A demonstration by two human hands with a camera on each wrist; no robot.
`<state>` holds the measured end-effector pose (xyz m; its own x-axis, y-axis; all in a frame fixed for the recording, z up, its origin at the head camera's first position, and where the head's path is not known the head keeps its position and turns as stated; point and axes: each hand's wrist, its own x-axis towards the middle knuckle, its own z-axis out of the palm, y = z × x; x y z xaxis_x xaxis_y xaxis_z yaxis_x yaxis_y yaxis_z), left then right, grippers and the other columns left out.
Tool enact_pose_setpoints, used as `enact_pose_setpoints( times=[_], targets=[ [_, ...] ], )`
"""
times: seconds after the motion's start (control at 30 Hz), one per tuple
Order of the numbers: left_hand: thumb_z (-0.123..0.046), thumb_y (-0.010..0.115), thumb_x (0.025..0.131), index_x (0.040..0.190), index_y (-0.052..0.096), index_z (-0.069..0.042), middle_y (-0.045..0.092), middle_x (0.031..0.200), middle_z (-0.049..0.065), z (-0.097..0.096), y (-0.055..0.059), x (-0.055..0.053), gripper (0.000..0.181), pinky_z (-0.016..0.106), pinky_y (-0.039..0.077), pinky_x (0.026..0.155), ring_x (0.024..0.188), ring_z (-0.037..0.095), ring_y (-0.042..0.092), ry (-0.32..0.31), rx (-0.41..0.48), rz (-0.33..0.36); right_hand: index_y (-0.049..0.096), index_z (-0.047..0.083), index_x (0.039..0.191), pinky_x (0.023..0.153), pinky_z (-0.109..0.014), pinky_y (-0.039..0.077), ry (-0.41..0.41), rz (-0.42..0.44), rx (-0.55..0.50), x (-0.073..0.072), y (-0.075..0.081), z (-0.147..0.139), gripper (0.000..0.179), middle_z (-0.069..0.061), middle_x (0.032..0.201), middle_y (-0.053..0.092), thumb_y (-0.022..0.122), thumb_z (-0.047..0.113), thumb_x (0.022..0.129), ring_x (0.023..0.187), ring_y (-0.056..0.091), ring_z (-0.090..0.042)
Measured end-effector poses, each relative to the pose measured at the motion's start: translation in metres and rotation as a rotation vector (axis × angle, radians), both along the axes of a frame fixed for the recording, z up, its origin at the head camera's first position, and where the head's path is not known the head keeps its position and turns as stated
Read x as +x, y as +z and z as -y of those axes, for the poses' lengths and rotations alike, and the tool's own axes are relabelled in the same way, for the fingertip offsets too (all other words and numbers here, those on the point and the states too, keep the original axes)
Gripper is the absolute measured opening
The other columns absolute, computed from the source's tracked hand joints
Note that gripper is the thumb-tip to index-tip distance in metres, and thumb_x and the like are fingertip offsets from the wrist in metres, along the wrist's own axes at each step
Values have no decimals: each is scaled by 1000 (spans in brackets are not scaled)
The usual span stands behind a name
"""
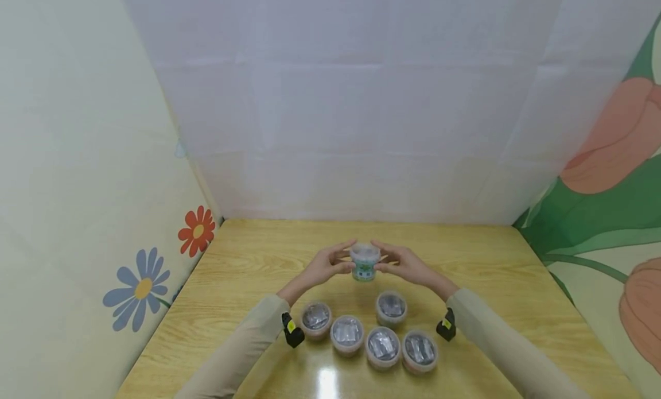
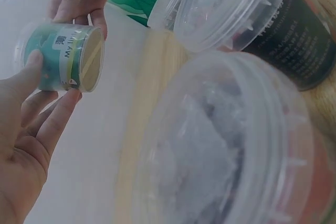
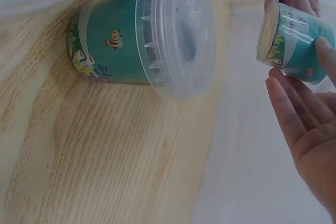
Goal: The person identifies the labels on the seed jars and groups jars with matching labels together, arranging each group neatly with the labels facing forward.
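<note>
A small plastic tub with a green printed label (image 1: 364, 270) is held upright above the table between both hands. My left hand (image 1: 326, 266) grips its left side, thumb in front and fingers behind; my right hand (image 1: 405, 264) grips the right side the same way. In the left wrist view the bottom of this tub (image 2: 63, 56) shows pale brown. From the right wrist, a thumb lies across the green label of the tub (image 3: 302, 43). Nearest below the hands stands a lidded tub (image 1: 391, 308) with a silvery packet under its clear lid.
Several similar lidded tubs stand in a bent row nearer the body: one at the left (image 1: 316, 320), one beside it (image 1: 347, 334), one in the middle (image 1: 383, 348) and one at the right (image 1: 420, 351). The wooden table (image 1: 248, 255) meets a white cloth backdrop (image 1: 335, 129).
</note>
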<state>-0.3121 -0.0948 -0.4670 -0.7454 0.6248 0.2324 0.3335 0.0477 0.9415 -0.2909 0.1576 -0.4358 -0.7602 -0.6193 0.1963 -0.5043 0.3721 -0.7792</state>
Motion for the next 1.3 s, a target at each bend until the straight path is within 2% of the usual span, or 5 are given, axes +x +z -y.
enact_pose_setpoints(
  times=[0.23,0.43,0.8,1.07,1.3],
  targets=[
    [-8,61,88,141,33,1,49,130,26,3,3,-7,61,31,54,82,110,35,57,34,-15,-16,33,-3,141,80,-33,55,-34,-10,6,-7,1,6,61,-25,123,55,62,15,89,99,62,-35],
    [-9,61,88,140,38,-2,51,129,25,3,10,-10,58,31,54,80,103,34,62,91,-57,-34,36,1,141,76,-29,55,-100,15,2,-10,3,10,61,-23,118,57,63,14,88,95,64,-34],
    [-4,60,89,136,40,4,55,122,28,2,39,7,52,40,55,80,100,36,62,149,-107,-86,36,-4,139,78,-33,56,-137,-21,-3,-14,2,13,62,-25,135,45,64,14,87,97,64,-35],
    [-5,60,89,134,45,3,56,117,27,2,43,7,48,35,56,76,98,37,63,220,-114,-111,38,-1,139,77,-34,56,-191,6,4,-17,4,18,61,-25,126,52,64,20,88,98,63,-35],
    [-4,61,88,133,45,3,55,116,26,3,43,6,48,48,54,79,97,40,62,252,-100,-95,39,2,140,77,-36,56,-221,-16,30,-20,5,22,61,-23,119,55,65,22,88,95,64,-32]
  ],
)
